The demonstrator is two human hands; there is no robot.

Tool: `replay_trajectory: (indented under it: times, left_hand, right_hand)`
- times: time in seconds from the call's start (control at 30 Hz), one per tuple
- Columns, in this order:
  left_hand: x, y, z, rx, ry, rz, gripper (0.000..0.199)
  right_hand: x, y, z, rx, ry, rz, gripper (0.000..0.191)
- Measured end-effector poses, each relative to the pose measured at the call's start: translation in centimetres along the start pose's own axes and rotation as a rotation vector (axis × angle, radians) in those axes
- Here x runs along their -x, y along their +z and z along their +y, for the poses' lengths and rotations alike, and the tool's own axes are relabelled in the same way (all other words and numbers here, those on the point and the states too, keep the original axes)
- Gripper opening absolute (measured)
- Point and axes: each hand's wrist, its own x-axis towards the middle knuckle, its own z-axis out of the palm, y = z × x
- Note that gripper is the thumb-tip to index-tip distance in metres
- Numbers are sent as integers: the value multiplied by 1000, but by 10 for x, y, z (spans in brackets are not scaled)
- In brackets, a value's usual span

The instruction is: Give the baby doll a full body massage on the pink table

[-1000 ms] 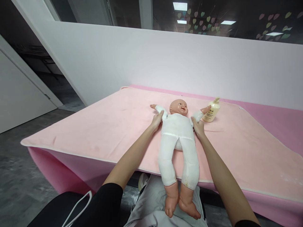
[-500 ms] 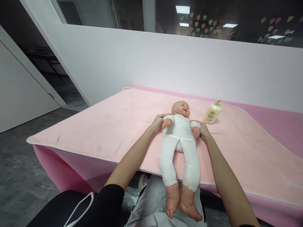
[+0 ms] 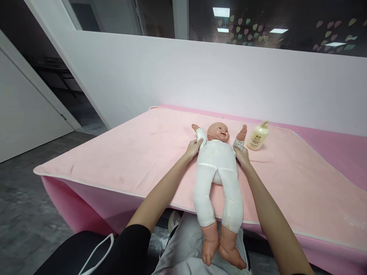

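A baby doll (image 3: 217, 156) with a white cloth body lies on its back on the pink mat (image 3: 120, 152), its feet hanging past the front edge over my lap. Both doll arms point up beside its head. My left hand (image 3: 194, 148) is closed round the doll's arm on the left of the view, near the shoulder. On the other side, my right hand (image 3: 242, 156) grips the doll's other arm below its wrist. The fingers of both hands are partly hidden. A pale yellow pump bottle (image 3: 257, 136) stands just right of the doll's raised hand.
Behind the mat rises a white wall (image 3: 189, 72) with a dark window above. The mat's front edge crosses in front of me. A white door (image 3: 25, 103) is at the far left, and a white cord (image 3: 99, 250) lies at the lower left.
The doll's arms have swung from pointing down at its sides to pointing up beside its head. My hands have shifted slightly, still holding the arms.
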Motion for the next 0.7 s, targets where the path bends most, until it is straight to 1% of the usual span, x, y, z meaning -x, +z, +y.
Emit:
replay_trajectory:
  times: [0.1,0.17,0.27,0.37,0.43,0.53,0.6,0.7]
  left_hand:
    - [-1,0,-1,-8,9,17,34]
    - [-1,0,1,24,-2,15,33]
    - [-1,-1,5,152,-28,-49,30]
    - [2,-2,9,299,-22,-113,36]
    - [3,-1,12,355,-19,-115,33]
    - [5,2,12,358,-23,-91,18]
    - [5,3,12,340,-48,-78,21]
    - [3,2,11,338,-88,-73,32]
  right_hand:
    - [2,0,-2,-30,91,-8,28]
    - [5,-1,-3,-59,101,-22,33]
    - [9,-1,-4,-63,25,-9,38]
    - [11,-1,-4,-55,-31,15,35]
    - [11,-3,-4,-102,-38,-31,30]
    - [9,-7,-4,-226,-95,-169,24]
    - [7,-10,-3,-288,-106,-239,27]
    - [7,-13,-3,-321,-73,-280,31]
